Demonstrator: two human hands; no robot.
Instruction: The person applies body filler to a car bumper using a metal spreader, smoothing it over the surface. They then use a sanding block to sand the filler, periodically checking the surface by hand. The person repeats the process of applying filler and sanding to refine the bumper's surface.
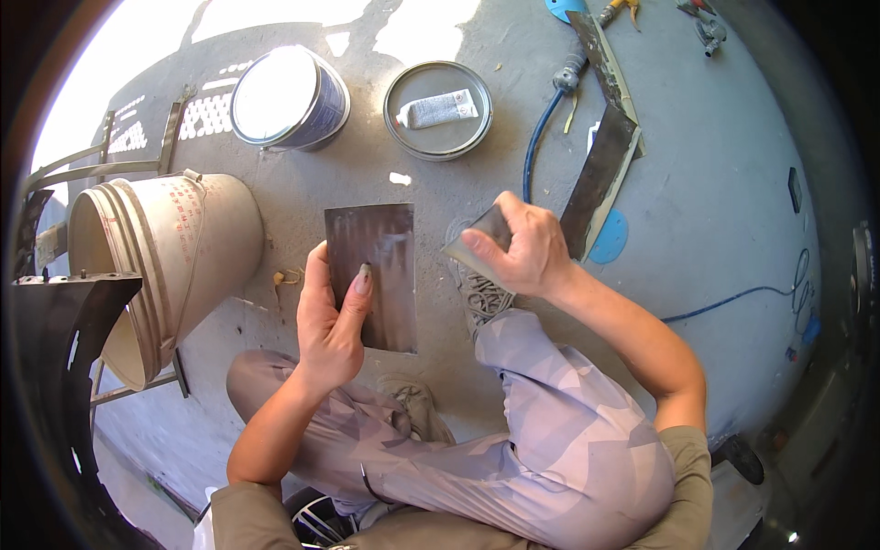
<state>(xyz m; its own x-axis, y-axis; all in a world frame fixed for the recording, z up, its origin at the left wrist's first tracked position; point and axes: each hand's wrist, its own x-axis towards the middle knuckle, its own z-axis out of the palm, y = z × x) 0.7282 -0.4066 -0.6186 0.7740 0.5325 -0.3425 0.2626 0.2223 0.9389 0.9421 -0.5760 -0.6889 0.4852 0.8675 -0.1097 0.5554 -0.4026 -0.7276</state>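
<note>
My left hand (332, 323) grips a flat dark rectangular plate (392, 275) by its left side, thumb across its face and fingers behind. Pale smears streak the plate's surface. To the right, my right hand (533, 249) is closed round a thin grey putty spreader (495, 224), held tilted and apart from the plate. Beyond them on the floor stands a round tin (328, 112) with a white top and dark blue side. Beside it lies a round tin lid (458, 139) bearing a pale squeeze tube (440, 110) with a reddish cap.
A dirty white bucket (215, 229) lies tipped beside a metal frame (170, 137) at left, near a dark curved panel (73, 316). Rightward are long dark strips (596, 174), a blue hose (536, 137), blue discs (609, 236) and a thin cable (733, 298). My bent legs (559, 403) are close below.
</note>
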